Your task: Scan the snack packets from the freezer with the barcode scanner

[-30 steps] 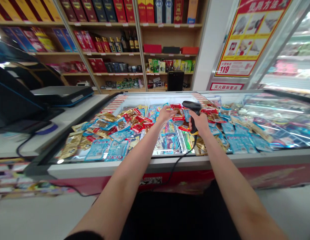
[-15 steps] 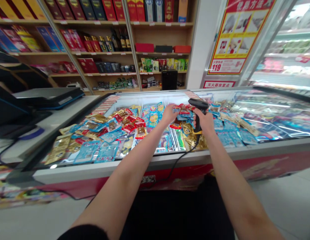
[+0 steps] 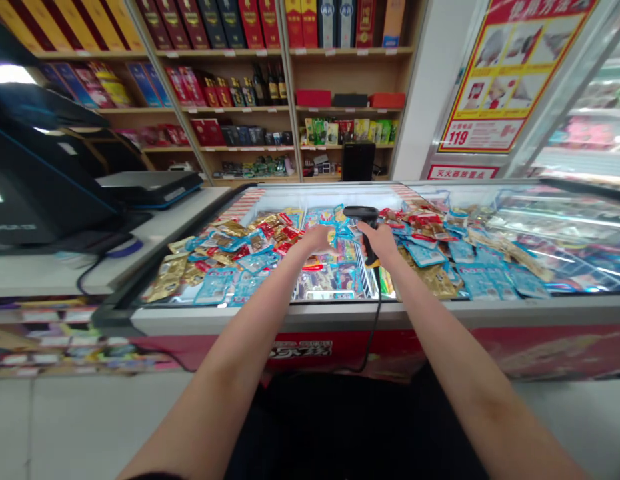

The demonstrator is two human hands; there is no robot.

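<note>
My right hand [image 3: 383, 243] is wrapped round the grip of a black barcode scanner [image 3: 361, 213], holding it upright above the freezer's packets. A black cable hangs from the grip over the freezer's front edge. My left hand [image 3: 321, 240] is a little to the left, fingers stretched out over blue packets [image 3: 340, 277] in the middle section; its fingertips are slightly blurred, and I see nothing held in it. Left of it lies a heap of gold, red and blue snack packets [image 3: 245, 250]. Right of the scanner is another heap of red, blue and gold packets [image 3: 423, 230].
The glass-topped chest freezer [image 3: 190, 323] spans the view, with white wire dividers [image 3: 364, 270] inside. On the left stands a counter [image 3: 200, 207] with a flat scale [image 3: 155, 187] and a dark checkout machine [image 3: 45, 180]. Shelves [image 3: 347, 52] of boxes and bottles line the back wall.
My left hand has moved away from the red packets, which now lie in the right heap. My right hand has shifted left with the scanner. The view has turned left.
</note>
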